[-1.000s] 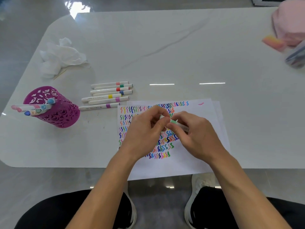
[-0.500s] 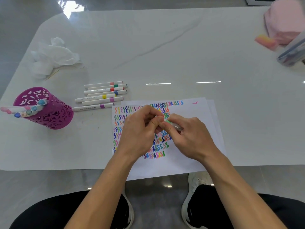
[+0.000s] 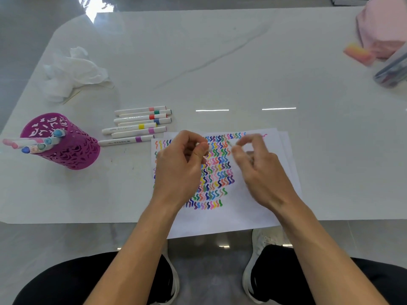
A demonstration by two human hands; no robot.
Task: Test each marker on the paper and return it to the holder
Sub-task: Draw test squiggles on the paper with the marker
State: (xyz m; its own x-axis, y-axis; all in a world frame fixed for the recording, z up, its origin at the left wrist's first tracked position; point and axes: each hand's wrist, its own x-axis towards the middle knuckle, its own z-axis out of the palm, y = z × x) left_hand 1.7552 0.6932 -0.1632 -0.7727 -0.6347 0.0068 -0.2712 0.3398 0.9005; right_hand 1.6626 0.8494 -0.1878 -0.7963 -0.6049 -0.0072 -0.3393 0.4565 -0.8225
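**Entry: head view (the only one).** Wide-angle camera worn on the person's head. It faces forward and steeply down from the near edge of the worktop, whose edges bow with the lens.
- Range: close.
- Centre: the left hand and the blurred right hand, above the paper.
- 9 o'clock: holder.
- 6 o'clock: shoes and floor.

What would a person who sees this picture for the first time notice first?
Probably the paper, at the near edge of the table, crowded with coloured squiggles, with the left hand and the right hand above it. Then the purple holder at the left, with markers in it, and a row of markers beside it.
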